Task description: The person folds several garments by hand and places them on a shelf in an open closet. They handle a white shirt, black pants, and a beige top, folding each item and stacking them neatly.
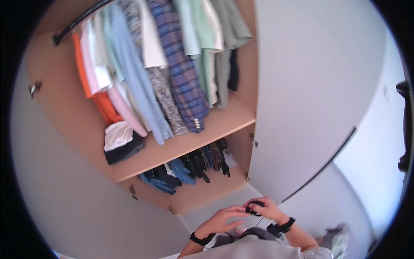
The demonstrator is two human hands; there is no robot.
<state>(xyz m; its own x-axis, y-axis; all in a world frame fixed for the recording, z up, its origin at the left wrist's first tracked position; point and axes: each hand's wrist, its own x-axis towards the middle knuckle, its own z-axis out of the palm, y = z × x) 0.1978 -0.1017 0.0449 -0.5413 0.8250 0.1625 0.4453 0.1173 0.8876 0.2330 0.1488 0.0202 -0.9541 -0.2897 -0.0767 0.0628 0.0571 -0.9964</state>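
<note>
Close to my body, my right hand (266,210) holds a small black object (255,208) with what looks like a thin dark cord hanging below it; its exact kind cannot be told. The fingertips of my left hand (224,219) reach to the left side of this object, its fingers spread and slightly bent. Whether they grip it is unclear. Both wrists wear black bands, the right one with a boxy black piece. Beyond my hands stands an open wardrobe.
Shirts hang from the upper rail, among them a plaid shirt (184,64). Folded pink and dark clothes (124,142) lie on the wooden shelf (207,137). Trousers (184,170) hang below. White wardrobe doors stand open at left (81,194) and right (307,81); clothing lies at lower right.
</note>
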